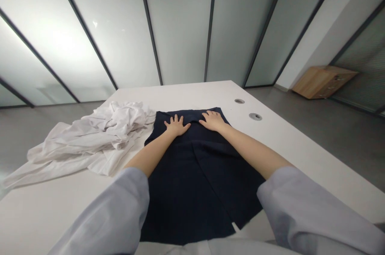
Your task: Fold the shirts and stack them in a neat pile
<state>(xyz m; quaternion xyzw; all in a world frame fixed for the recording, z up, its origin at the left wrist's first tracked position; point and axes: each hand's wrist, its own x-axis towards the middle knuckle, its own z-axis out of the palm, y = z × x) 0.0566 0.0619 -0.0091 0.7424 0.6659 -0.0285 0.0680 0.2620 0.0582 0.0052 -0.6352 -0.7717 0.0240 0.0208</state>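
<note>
A dark navy skirt [186,183] lies spread on the white table, its waist end away from me and its hem toward me. A seam runs down it to a small slit at the hem. My left hand [177,125] rests flat on the upper left part of the skirt, fingers spread. On the upper right part lies my right hand [212,120], palm down with its fingers out. Both hands press on the cloth and grip nothing. A slight fold of fabric rises between the two thumbs.
A heap of crumpled white cloth [99,138] lies to the left, partly hanging over the table's edge. Two round cable grommets [255,116] are set in the white table [303,154] on the right. Beyond stand frosted glass panels [180,22] and a wooden cabinet [319,81].
</note>
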